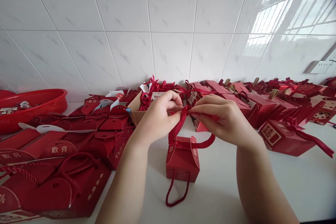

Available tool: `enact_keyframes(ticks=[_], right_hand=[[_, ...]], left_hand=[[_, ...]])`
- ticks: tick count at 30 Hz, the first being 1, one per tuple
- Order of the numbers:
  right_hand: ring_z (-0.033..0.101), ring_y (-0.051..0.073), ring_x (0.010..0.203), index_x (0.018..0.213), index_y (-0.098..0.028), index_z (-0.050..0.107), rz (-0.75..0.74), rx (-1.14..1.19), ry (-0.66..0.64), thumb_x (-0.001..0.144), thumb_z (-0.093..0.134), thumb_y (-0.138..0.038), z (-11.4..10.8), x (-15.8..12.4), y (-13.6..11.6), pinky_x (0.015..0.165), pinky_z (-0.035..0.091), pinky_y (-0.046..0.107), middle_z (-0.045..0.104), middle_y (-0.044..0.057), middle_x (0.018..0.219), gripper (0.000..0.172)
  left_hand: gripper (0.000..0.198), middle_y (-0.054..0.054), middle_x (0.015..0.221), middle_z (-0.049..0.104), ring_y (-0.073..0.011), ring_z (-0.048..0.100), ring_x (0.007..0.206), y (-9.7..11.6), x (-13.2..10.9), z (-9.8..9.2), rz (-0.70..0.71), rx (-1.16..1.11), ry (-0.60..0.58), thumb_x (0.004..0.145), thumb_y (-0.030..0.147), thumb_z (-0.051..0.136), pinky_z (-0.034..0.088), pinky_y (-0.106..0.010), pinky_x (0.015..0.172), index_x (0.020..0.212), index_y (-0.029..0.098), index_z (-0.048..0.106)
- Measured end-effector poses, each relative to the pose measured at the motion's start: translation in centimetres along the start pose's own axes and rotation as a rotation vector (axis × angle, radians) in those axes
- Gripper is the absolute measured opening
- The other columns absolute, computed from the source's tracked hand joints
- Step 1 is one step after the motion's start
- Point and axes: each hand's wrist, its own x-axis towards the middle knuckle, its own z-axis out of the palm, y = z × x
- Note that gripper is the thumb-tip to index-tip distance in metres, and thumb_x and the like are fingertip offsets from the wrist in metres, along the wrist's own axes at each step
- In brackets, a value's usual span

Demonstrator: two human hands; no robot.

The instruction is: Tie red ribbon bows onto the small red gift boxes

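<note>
While the left hand (164, 115) pinches a red ribbon (180, 127) between thumb and fingers, the right hand (222, 119) grips it too, fingertips closed just beside the left ones. Below both hands, a small red box (181, 162) stands upright on the white tabletop (217, 189), the ribbon running through its top; its contents are hidden. A twisted rope handle (177, 203) droops from its near side. Just behind the left hand, an open carton (135, 113) holds a heap of red ribbons (164, 85). To the left of that hand, red boxes with rounded flaps (60, 147) sit packed together, some with rope handles, and beyond them a red plastic basket (47, 115) contains small printed packets (23, 105). Beyond the right hand, rows of red boxes (252, 108) reach toward the tiled wall (173, 52), while a bow-tied box (286, 138) rests on its right, its inside unseen.
</note>
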Motion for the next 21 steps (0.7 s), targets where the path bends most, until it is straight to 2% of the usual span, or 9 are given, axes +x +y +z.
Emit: enact_keyframes(ticks=[4,11,16,21], right_hand=[[0.061,0.016,0.085,0.102,-0.021,0.071,0.019,0.151,-0.035,0.087,0.053,-0.015,-0.4,0.0,0.4,0.071,0.053,0.031,0.068,0.007,0.094,0.024],[0.062,0.018,0.092,0.102,-0.023,0.072,0.063,0.191,-0.079,0.086,0.058,-0.020,-1.4,-0.4,1.0,0.075,0.055,0.032,0.066,0.008,0.102,0.022],[0.063,0.016,0.091,0.100,-0.023,0.073,0.121,0.315,-0.150,0.086,0.059,-0.020,-1.9,-0.8,0.9,0.071,0.058,0.029,0.062,0.009,0.109,0.021],[0.063,0.015,0.085,0.101,-0.024,0.073,0.184,0.477,-0.192,0.086,0.059,-0.021,-2.3,-1.3,1.4,0.058,0.058,0.024,0.059,0.010,0.113,0.021]], left_hand=[[0.007,0.001,0.079,0.065,-0.0138,0.063,0.078,0.0,0.1,0.0,0.090,0.121,0.090,0.080,0.015,0.052,0.045,-0.025,0.070,0.082,0.021,0.048],[0.013,0.000,0.087,0.067,-0.0149,0.063,0.086,-0.2,0.2,-0.6,0.122,0.228,0.136,0.079,0.013,0.052,0.045,-0.025,0.071,0.090,0.021,0.054],[0.014,-0.002,0.091,0.069,-0.0168,0.064,0.089,-0.4,0.0,-1.4,0.108,0.266,0.173,0.078,0.014,0.054,0.048,-0.027,0.076,0.088,0.021,0.062],[0.016,-0.003,0.095,0.071,-0.0190,0.063,0.090,-0.3,0.0,-2.2,0.066,0.360,0.231,0.080,0.019,0.055,0.047,-0.029,0.081,0.088,0.021,0.069]])
